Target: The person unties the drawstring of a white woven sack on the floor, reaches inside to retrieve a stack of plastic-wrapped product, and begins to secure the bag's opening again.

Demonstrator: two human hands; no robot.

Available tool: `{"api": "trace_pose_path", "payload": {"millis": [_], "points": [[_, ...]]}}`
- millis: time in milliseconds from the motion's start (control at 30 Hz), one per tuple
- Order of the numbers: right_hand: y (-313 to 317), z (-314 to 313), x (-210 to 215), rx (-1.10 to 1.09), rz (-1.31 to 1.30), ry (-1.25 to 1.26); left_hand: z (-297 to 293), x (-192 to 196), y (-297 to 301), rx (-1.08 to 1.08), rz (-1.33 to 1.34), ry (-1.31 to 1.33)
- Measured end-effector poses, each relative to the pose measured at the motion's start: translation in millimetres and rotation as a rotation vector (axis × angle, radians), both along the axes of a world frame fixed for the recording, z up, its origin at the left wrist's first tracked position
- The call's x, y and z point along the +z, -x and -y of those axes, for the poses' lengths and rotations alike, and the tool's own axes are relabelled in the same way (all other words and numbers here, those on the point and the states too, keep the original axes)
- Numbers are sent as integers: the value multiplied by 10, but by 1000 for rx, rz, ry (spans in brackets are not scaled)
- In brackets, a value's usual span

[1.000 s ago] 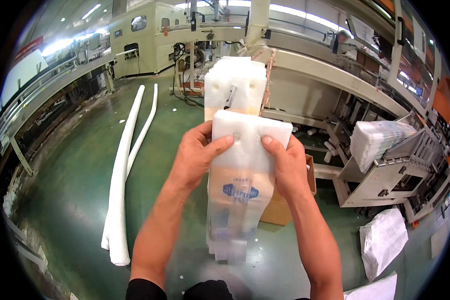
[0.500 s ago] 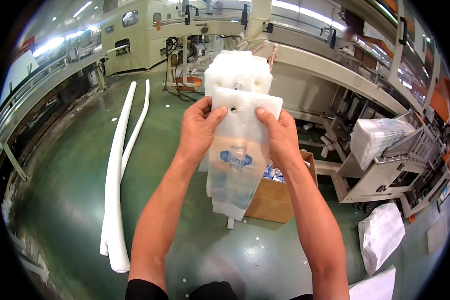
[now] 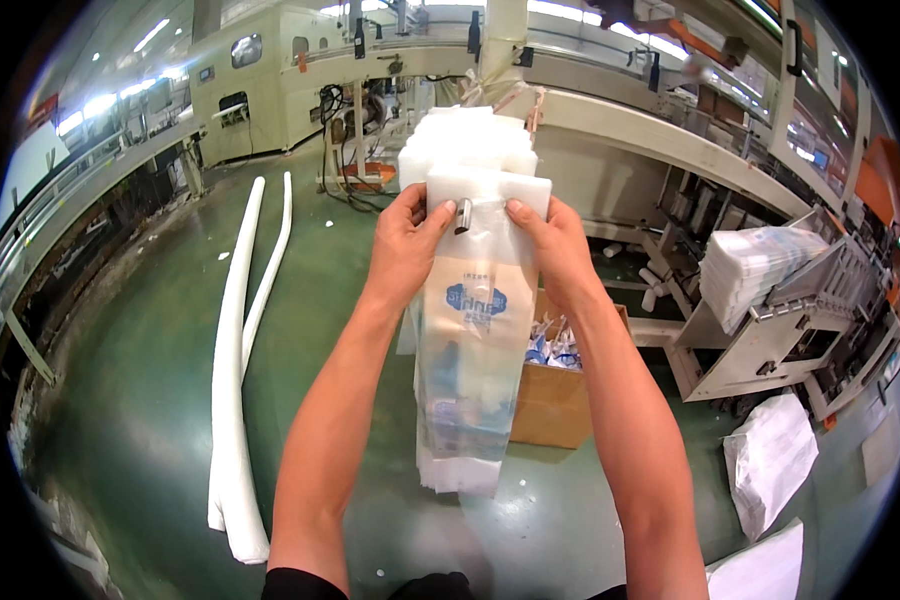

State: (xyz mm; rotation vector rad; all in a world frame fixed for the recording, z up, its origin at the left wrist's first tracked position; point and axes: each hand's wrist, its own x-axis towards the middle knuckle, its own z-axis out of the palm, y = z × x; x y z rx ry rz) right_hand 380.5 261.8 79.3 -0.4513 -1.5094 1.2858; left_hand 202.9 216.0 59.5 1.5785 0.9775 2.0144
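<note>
Between my two hands hangs a bundle of translucent plastic bags (image 3: 475,380) with blue print, held by its top edge. My left hand (image 3: 402,245) pinches the upper left corner, thumb in front and fingers behind. Opposite it, my right hand (image 3: 562,252) grips the upper right corner the same way. A metal peg (image 3: 463,216) pokes out through the bundle's left hole, beside my left thumb. Right behind stands a thick stack of whitish bags (image 3: 467,140); whatever supports it is mostly hidden.
A cardboard box (image 3: 550,410) with blue-and-white packs stands behind my right forearm. Long white rolls (image 3: 235,400) lie on the green floor at left. To the right, a machine frame (image 3: 740,355) carries another bag stack (image 3: 755,265); white sacks (image 3: 770,460) lie below it.
The bundle has gone onto the peg, which now sticks out through its left hole. The bags hang straighter and lower. My hands keep their grip, and the view has shifted slightly.
</note>
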Motion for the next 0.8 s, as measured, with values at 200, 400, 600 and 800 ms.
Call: {"api": "trace_pose_path", "payload": {"millis": [200, 400, 600, 800], "points": [[47, -170, -43, -93, 106, -28, 443, -7, -99, 412, -299, -83], [-163, -253, -63, 41, 88, -136, 413, 425, -153, -114, -25, 387], [-564, -1569, -715, -419, 53, 8, 95, 545, -166, -142, -154, 440], [142, -2384, -1310, -494, 284, -47, 117, 477, -135, -166, -130, 407]]}}
